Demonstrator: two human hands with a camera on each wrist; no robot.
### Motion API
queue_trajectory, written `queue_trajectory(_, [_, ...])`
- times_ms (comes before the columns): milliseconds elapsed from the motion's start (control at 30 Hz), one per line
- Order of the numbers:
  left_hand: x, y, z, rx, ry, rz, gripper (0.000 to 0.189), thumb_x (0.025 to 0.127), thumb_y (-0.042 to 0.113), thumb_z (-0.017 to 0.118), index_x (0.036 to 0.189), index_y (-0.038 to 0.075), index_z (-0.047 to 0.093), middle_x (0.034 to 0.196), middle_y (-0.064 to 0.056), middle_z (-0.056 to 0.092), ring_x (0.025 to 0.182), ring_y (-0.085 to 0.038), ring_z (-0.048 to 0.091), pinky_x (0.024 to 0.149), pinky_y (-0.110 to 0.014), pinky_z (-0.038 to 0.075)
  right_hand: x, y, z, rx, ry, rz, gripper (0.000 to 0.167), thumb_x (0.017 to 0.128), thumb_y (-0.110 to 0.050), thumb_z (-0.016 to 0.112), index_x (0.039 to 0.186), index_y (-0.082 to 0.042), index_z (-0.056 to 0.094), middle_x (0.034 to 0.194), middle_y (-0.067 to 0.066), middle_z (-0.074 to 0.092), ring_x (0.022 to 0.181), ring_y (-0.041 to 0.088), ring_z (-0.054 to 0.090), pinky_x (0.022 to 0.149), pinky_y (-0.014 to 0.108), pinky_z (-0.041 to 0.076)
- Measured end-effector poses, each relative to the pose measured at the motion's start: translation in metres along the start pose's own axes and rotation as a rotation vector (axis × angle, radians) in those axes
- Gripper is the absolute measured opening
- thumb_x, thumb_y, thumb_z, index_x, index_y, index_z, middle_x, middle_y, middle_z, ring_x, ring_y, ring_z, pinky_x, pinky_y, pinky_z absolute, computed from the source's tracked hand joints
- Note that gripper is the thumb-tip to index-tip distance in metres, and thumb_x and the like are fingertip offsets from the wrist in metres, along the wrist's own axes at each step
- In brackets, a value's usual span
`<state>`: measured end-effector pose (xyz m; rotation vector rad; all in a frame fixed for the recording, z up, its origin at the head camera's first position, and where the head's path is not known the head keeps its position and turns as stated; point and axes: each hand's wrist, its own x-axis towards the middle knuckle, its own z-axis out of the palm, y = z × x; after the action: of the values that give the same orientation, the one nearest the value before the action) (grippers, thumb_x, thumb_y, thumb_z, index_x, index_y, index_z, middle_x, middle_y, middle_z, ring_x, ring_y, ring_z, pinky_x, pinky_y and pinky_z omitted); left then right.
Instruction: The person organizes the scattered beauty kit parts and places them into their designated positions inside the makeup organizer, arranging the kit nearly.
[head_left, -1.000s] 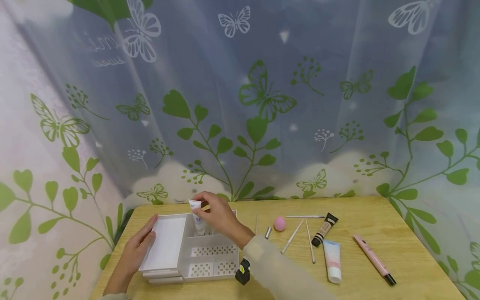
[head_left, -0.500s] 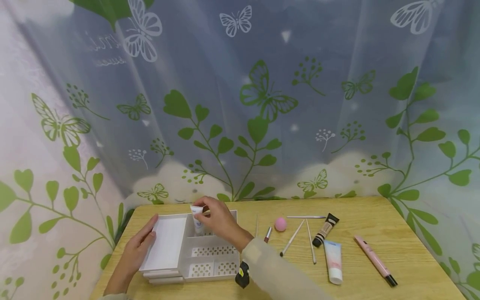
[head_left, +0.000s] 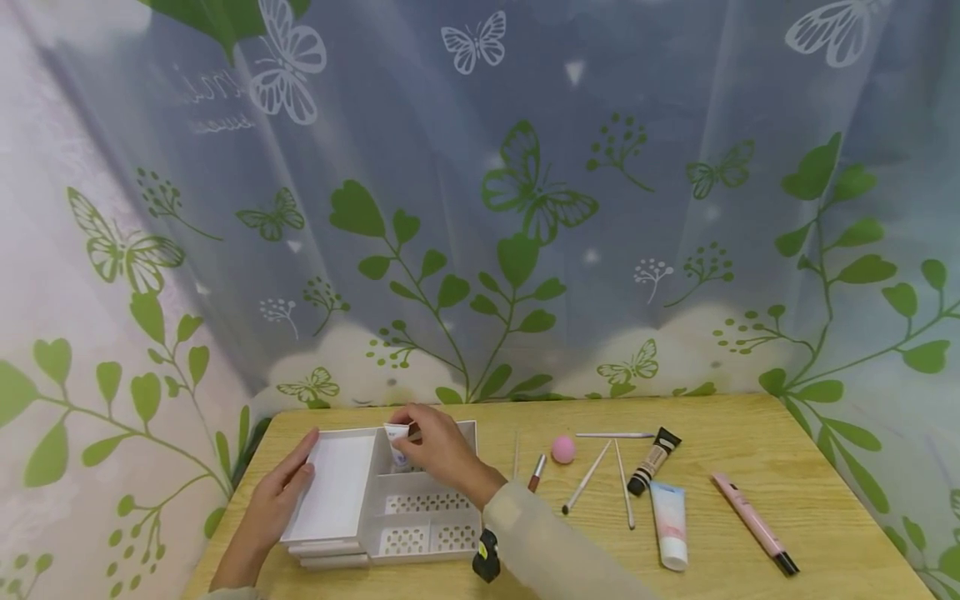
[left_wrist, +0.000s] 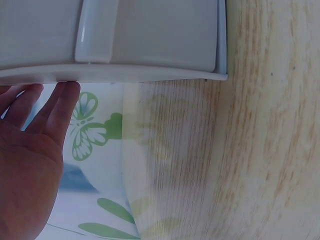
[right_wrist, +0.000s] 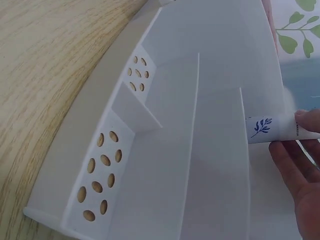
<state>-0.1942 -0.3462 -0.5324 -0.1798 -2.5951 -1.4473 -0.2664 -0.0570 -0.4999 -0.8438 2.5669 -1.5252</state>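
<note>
A white plastic organizer stands on the left of the table, with a flat-topped section and a divided open section. My left hand rests its straight fingers along the organizer's left side; in the left wrist view the fingertips meet its wall. Over the back compartment, my right hand pinches the flat end of a small white squeeze tube. The right wrist view shows the tube's blue leaf print, with its lower end hidden behind a divider. Perforated front compartments hold nothing visible.
Right of the organizer lie a pink ball-shaped sponge, several thin brushes or sticks, a short reddish-handled piece, a black-and-beige tube, a blue-white-pink tube and a pink pen-like tube. A printed curtain hangs behind.
My right hand has lowered with the small tube, which sits deeper in the back compartment. My left hand stays at the organizer's side.
</note>
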Motion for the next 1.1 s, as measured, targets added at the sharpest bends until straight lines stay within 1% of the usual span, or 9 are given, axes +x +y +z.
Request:
queue_trajectory(267, [-0.0003, -0.0021, 0.001, -0.003, 0.014, 0.008, 0.05, 0.117, 0.019, 0.052, 0.165, 0.006, 0.046, 0.173, -0.017, 0.038, 0.135, 0.032, 0.029, 0.108, 0.006, 0.026, -0.0001, 0.0003, 0.0051, -0.003, -0.016, -0.021, 0.023, 0.104, -0.013, 0.077, 0.126, -0.014, 0.073, 0.125, 0.0, 0.073, 0.105, 0.006, 0.07, 0.091, 0.017, 0.06])
queue_trajectory(467, [-0.0001, -0.0017, 0.0011, -0.004, 0.013, 0.014, 0.051, 0.117, 0.018, 0.052, 0.165, 0.005, 0.046, 0.173, -0.018, 0.038, 0.135, 0.032, 0.029, 0.108, 0.006, 0.026, -0.0007, -0.0024, 0.0064, -0.007, -0.018, -0.023, 0.022, 0.103, -0.012, 0.077, 0.125, -0.014, 0.073, 0.124, 0.001, 0.074, 0.105, 0.007, 0.07, 0.091, 0.015, 0.06])
queue_trajectory(600, [0.0013, -0.0015, 0.0013, 0.005, 0.018, 0.018, 0.05, 0.117, 0.017, 0.053, 0.165, 0.004, 0.047, 0.172, -0.02, 0.04, 0.135, 0.032, 0.03, 0.108, 0.006, 0.027, -0.0011, -0.0025, 0.0062, -0.008, -0.023, -0.025, 0.023, 0.102, -0.012, 0.078, 0.125, -0.013, 0.073, 0.124, 0.002, 0.074, 0.106, 0.009, 0.072, 0.092, 0.016, 0.06])
queue_trajectory(767, [0.001, -0.0016, 0.0014, 0.0, 0.02, 0.033, 0.05, 0.116, 0.016, 0.053, 0.164, 0.002, 0.046, 0.171, -0.021, 0.04, 0.135, 0.032, 0.03, 0.107, 0.006, 0.027, -0.0017, -0.002, 0.0063, -0.022, -0.03, -0.018, 0.025, 0.102, -0.014, 0.08, 0.126, -0.014, 0.073, 0.124, 0.001, 0.074, 0.106, 0.007, 0.072, 0.092, 0.018, 0.061])
queue_trajectory(867, [0.0008, -0.0017, 0.0012, -0.005, 0.02, 0.041, 0.05, 0.116, 0.015, 0.053, 0.164, 0.001, 0.046, 0.171, -0.021, 0.04, 0.135, 0.032, 0.031, 0.107, 0.006, 0.027, -0.0019, -0.0011, 0.0071, -0.029, -0.028, -0.016, 0.026, 0.101, -0.015, 0.08, 0.126, -0.014, 0.073, 0.124, 0.001, 0.074, 0.107, 0.007, 0.072, 0.092, 0.018, 0.061])
queue_trajectory(1100, [0.0013, -0.0001, 0.0013, -0.003, 0.018, 0.038, 0.05, 0.117, 0.017, 0.053, 0.164, 0.002, 0.046, 0.171, -0.022, 0.04, 0.135, 0.031, 0.031, 0.108, 0.005, 0.028, -0.0045, -0.0005, 0.0065, -0.04, -0.01, -0.029, 0.028, 0.101, -0.016, 0.081, 0.128, -0.016, 0.073, 0.124, -0.001, 0.073, 0.107, 0.007, 0.072, 0.091, 0.017, 0.061])
